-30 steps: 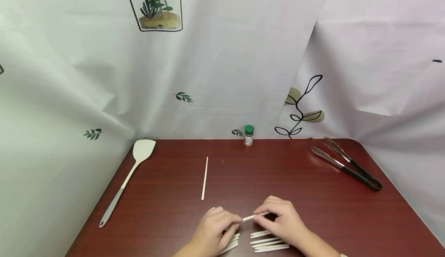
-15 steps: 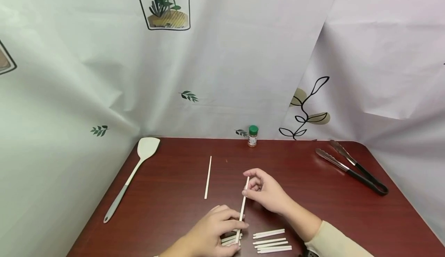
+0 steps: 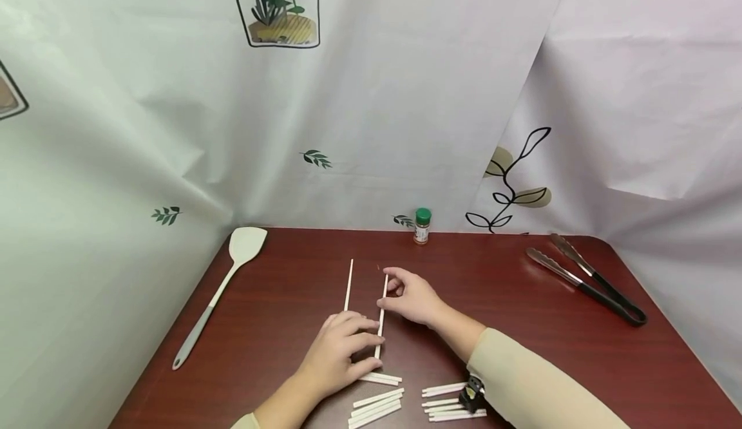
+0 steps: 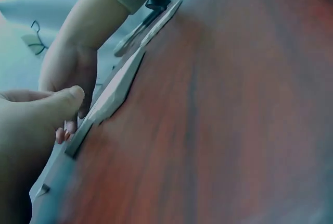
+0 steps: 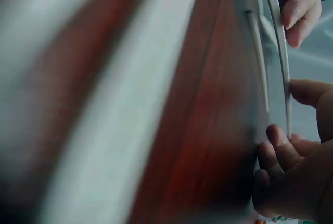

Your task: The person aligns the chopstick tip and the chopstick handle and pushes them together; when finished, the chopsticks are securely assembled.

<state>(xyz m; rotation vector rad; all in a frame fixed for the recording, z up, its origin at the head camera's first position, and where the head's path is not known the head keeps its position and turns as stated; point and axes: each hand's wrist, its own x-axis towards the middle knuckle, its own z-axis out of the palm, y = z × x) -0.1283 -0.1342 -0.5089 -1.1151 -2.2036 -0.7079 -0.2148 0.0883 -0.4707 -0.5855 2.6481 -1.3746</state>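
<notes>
A slim white chopstick (image 3: 382, 314) is held lengthwise, one hand at each end, over the middle of the table. My right hand (image 3: 413, 297) pinches its far part between thumb and fingers. Near its lower end, my left hand (image 3: 342, 353) grips it with thumb and fingertips. Just to the left, a second white chopstick (image 3: 349, 287) lies on the table, its near end hidden behind my left hand. In the right wrist view the held chopstick (image 5: 284, 57) runs between both hands.
Short white sticks (image 3: 375, 408) lie in a group below my left hand. More short sticks (image 3: 443, 403) lie under my right forearm. A spatula (image 3: 220, 287) lies left, tongs (image 3: 585, 281) right. A green-capped spice jar (image 3: 422, 226) stands at the back edge.
The held chopstick has turned from nearly crosswise to lengthwise. Both hands have carried it forward and left, beside the lying chopstick, uncovering the left group of short sticks.
</notes>
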